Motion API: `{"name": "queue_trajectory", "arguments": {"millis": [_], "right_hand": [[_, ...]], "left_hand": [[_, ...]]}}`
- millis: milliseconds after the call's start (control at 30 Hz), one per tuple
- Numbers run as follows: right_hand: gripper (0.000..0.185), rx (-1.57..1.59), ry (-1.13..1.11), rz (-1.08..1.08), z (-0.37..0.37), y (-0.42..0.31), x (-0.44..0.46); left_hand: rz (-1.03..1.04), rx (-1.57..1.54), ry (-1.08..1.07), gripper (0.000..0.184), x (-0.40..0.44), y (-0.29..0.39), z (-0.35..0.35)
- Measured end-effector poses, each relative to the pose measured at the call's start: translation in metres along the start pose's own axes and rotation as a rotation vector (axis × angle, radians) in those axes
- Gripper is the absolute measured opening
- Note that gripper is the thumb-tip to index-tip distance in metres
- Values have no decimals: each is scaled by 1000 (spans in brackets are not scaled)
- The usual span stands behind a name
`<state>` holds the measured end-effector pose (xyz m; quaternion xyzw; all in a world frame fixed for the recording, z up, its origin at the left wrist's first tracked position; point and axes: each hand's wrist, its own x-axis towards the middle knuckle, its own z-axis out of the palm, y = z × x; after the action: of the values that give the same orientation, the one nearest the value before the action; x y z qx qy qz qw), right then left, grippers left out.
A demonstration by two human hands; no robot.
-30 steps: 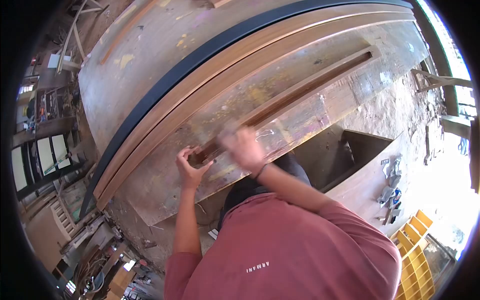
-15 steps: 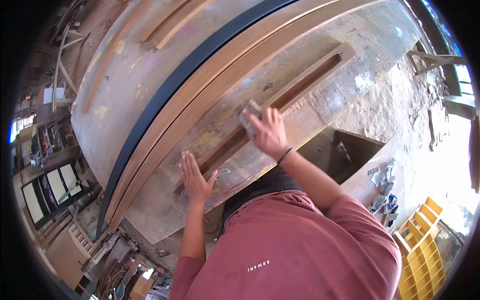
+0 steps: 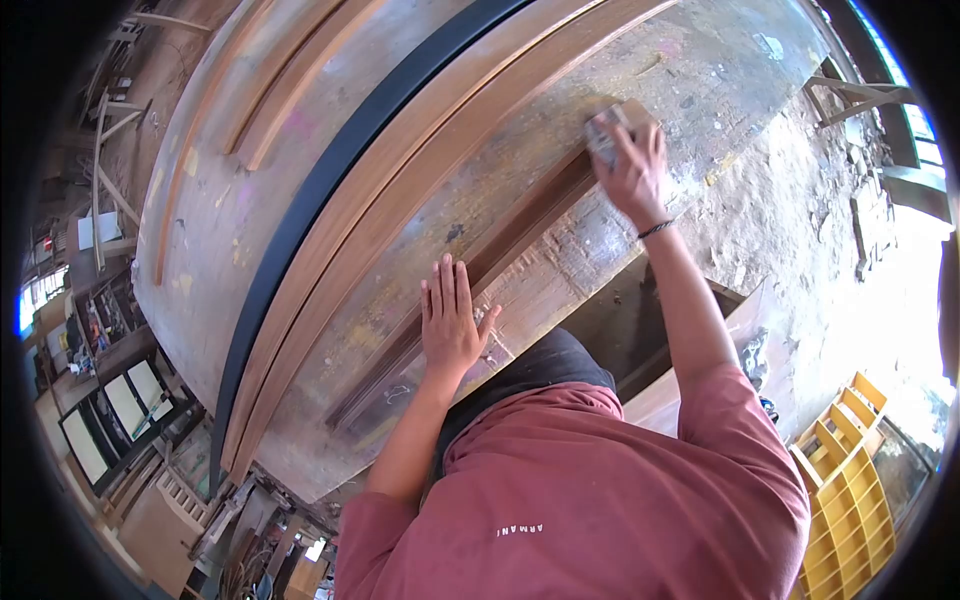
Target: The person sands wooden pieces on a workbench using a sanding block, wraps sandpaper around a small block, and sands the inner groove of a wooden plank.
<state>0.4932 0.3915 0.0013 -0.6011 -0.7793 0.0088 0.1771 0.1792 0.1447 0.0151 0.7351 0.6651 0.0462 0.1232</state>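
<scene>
A long wooden piece (image 3: 532, 212) with a groove along it lies slantwise on the paint-stained worktable (image 3: 700, 100). My right hand (image 3: 636, 182) grips a grey-brown sanding block (image 3: 603, 138), slightly smeared by motion, at the far right end of that piece. Part of the block is covered by my fingers. My left hand (image 3: 452, 328) rests flat with fingers stretched out on the piece, nearer its lower left end, and holds nothing.
Beyond the piece, curved wooden strips (image 3: 400, 190) and a black curved strip (image 3: 300, 225) arc across the table. Straight wooden strips (image 3: 290, 95) lie farther back. An open box-like compartment (image 3: 620, 320) is near my right side, and a yellow slatted frame (image 3: 850, 510) stands at lower right.
My right hand has slid the sanding block up and right along the wooden piece to its far end. My left hand has shifted right and up along it, staying flat.
</scene>
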Motion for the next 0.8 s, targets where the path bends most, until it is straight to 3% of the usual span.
{"name": "queue_trajectory", "arguments": {"millis": [100,167,267,367,433,500,567,633,700,800], "right_hand": [[50,-70,142,155,4,101,29],[49,-169,157,435,-23,154,31],[42,-70,306,424,-57,195,13],[40,-20,287,379,-70,165,-23],[40,61,217,475,-47,145,-53],[39,105,116,425,-55,93,-75],[45,188,-80,483,-63,34,-95],[56,81,-142,387,-74,-19,-113],[63,9,-67,360,-57,-49,-136],[72,110,-146,386,-63,-89,-139]], "left_hand": [[42,31,9,90,7,5,2],[67,35,27,89,3,1,-3],[56,2,54,79,7,7,-3],[98,-3,19,73,23,13,2],[128,20,81,71,32,19,1],[200,75,65,67,39,18,0],[224,29,117,63,40,13,2],[281,-38,130,61,37,4,10],[299,-57,153,60,27,1,10],[317,67,152,59,7,0,1]]}}
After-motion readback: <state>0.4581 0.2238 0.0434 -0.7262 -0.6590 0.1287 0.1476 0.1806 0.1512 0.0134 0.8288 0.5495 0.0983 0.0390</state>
